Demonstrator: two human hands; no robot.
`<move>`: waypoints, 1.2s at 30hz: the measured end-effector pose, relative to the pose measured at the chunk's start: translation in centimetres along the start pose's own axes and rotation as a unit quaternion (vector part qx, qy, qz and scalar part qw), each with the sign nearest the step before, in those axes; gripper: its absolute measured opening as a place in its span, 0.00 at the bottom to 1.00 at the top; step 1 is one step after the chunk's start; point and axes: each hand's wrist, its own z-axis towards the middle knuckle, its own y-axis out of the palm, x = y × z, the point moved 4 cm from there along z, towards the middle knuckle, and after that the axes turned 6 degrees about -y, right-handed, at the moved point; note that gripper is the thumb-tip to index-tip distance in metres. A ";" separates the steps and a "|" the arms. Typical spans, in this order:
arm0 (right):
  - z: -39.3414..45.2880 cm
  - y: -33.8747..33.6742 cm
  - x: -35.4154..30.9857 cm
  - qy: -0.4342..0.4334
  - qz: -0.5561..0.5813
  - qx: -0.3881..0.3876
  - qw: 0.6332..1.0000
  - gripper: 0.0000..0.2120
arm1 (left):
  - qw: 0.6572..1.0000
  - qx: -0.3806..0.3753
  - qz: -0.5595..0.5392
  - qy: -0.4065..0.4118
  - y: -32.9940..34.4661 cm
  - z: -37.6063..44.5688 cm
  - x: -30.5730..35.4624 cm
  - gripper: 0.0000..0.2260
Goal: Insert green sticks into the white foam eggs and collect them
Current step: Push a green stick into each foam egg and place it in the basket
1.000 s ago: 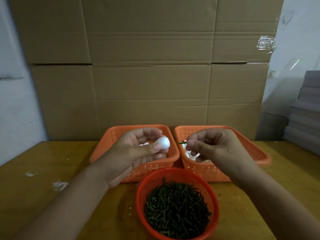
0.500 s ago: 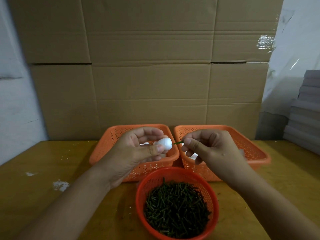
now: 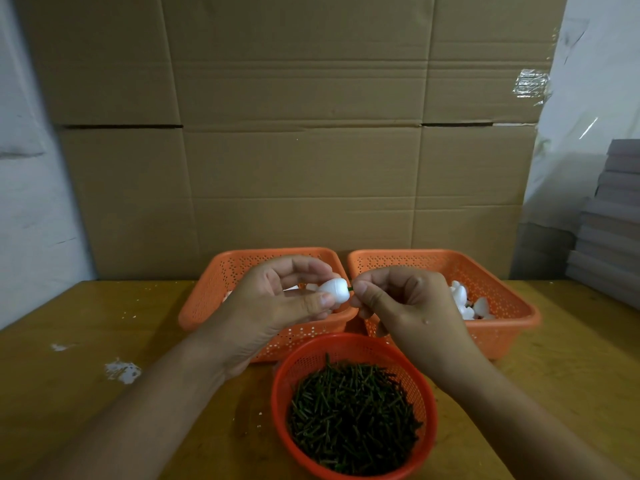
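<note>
My left hand (image 3: 277, 303) holds a white foam egg (image 3: 334, 289) between thumb and fingers, above the left orange basket (image 3: 207, 299). My right hand (image 3: 405, 306) pinches a green stick (image 3: 350, 288); only a short bit of it shows between my fingertips and the egg, and its end sits in the egg. A round red basket (image 3: 353, 344) full of green sticks (image 3: 353, 414) stands at the table's front. Several loose foam eggs (image 3: 467, 303) lie in the right orange basket (image 3: 509, 306).
The baskets stand on a yellow wooden table (image 3: 104, 341) with white scuffs (image 3: 123, 370) at the left. A wall of cardboard boxes (image 3: 294, 150) rises right behind the baskets. Grey stacked sheets (image 3: 613, 220) lie at the far right.
My right hand moved left toward the egg. The stick's tip met the egg and went in, so less green shows. My left hand kept the egg nearly still.
</note>
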 end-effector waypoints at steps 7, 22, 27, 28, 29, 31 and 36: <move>-0.1 0.0 0.0 -0.011 -0.017 -0.001 1.000 0.10 | 1.000 0.004 0.023 0.005 0.0 0.2 -0.2 0.11; -0.2 0.8 0.7 0.050 -0.026 -0.091 0.994 0.08 | 0.996 -0.005 0.092 0.006 -1.1 0.1 0.4 0.14; -0.8 1.8 1.1 0.094 0.031 -0.120 0.988 0.06 | 0.997 0.015 0.073 0.017 -0.6 0.1 0.1 0.15; -0.9 2.0 1.2 0.109 0.051 -0.114 0.986 0.06 | 0.997 0.020 0.069 0.020 -0.5 0.2 0.0 0.15; -1.1 2.1 1.4 0.122 0.065 -0.102 0.985 0.06 | 0.997 0.025 0.066 0.022 -0.5 0.2 -0.1 0.15; -1.2 2.2 1.6 0.137 0.079 -0.076 0.985 0.06 | 0.997 0.028 0.063 0.025 -0.3 0.2 -0.1 0.16; -1.0 1.9 1.6 0.114 0.068 -0.035 0.991 0.09 | 0.998 0.013 0.066 0.021 -0.2 0.1 -0.2 0.16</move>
